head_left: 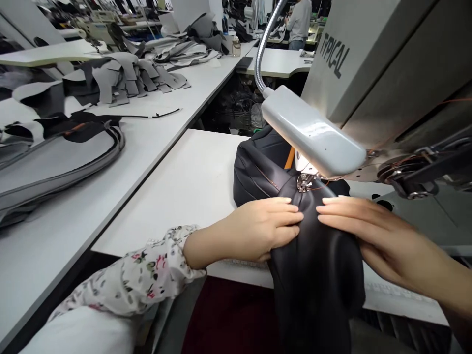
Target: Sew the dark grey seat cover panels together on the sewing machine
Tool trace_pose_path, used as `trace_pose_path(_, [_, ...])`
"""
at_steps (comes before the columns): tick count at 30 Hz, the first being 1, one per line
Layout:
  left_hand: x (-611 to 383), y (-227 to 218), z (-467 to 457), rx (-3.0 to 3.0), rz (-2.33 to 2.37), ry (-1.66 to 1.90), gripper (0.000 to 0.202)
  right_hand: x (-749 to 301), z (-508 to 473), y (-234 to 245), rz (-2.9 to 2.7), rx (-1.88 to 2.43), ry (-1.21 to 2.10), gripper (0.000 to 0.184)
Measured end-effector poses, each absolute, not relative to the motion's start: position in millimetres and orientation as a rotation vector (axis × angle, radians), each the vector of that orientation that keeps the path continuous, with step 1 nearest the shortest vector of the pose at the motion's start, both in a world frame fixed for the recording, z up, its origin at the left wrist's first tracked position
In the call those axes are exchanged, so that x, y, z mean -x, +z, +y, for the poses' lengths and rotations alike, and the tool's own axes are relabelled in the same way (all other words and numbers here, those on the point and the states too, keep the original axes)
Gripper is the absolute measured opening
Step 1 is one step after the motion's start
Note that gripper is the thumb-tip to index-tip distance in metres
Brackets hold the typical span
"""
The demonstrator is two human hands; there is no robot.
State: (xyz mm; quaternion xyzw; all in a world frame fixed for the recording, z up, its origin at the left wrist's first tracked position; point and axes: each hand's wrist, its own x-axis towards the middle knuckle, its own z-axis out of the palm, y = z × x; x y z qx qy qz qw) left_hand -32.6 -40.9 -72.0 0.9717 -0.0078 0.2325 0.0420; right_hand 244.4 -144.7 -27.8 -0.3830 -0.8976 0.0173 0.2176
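Observation:
A black leather-like cover (313, 275) with orange topstitching lies under the presser foot (304, 183) of a sewing machine (354, 64). Its front part hangs over the table edge towards my lap. My left hand (261, 226) rests on the cover just left of a seam, fingers stretched out and close together, thumb mostly hidden. To the right of that seam, my right hand (365, 221) lies with straight fingers on the material; its thumb is out of sight. Both sets of fingertips are a short way in front of the presser foot. Orange thread (320, 186) shows beside the needle area.
A white lamp head (313, 132) on a flexible metal neck (260, 54) hangs over the sewing spot. On the left table (158, 132) lie grey fabric pieces (125, 76) and a grey panel with black edging (62, 167). A person (299, 24) stands far behind.

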Motion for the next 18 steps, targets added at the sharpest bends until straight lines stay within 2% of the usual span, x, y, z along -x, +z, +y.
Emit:
trace_pose_path(2, [29.4,-70.5,-40.3,-3.046,0.072,0.787,0.034,-248.3,-128.8,-35.8,-2.569,1.02,0.011,0.045])
trace_pose_path(7, [24.6,-61.2,-30.5,-3.101,0.048,0.687,0.028,-244.7,-108.6,-50.8,-2.542,0.916,0.06,0.015])
trace_pose_path(13, [30.9,-59.7,-22.4,-2.98,0.084,0.607,0.022,-250.0,-114.9,-68.6,-2.394,0.976,0.075,0.014])
trace_pose_path(18, [32.8,-70.1,-20.2,-2.931,0.072,0.684,0.022,-253.4,-115.9,-73.6,-2.4,0.973,0.003,0.022])
